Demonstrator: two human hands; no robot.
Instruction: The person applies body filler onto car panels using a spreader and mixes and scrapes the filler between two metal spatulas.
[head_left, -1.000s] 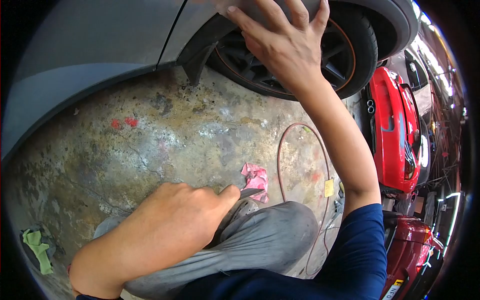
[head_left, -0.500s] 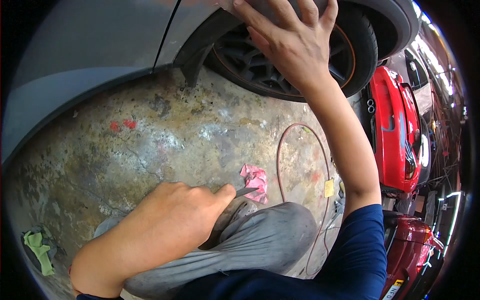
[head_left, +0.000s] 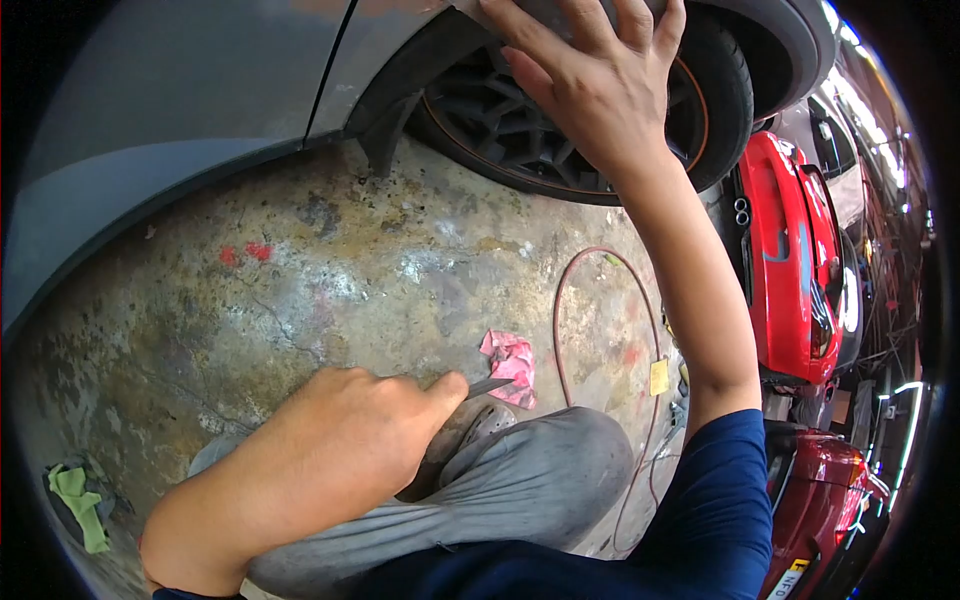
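My left hand (head_left: 370,415) is closed in a fist low over my bent knee. Past its thumb sticks out a thin, dark grey pointed piece (head_left: 490,386); its kind does not show, and the rest is hidden in the fist. At the top, my right hand (head_left: 605,85) lies with fingers spread against the grey car fender (head_left: 405,25) above the wheel arch. Its fingertips reach the upper edge of the view. Behind that hand and wrist stands a black wheel (head_left: 520,130) with an orange rim line.
A pink crumpled cloth (head_left: 512,362) lies on the stained concrete floor (head_left: 330,260). A reddish hose (head_left: 560,320) loops beside it, near a yellow piece (head_left: 658,377). Green cloth (head_left: 78,505) lies at lower left. Red cars (head_left: 790,260) stand at right.
My right hand has shifted slightly to the right along the fender, its fingers still spread. My left hand and the dark piece have barely moved.
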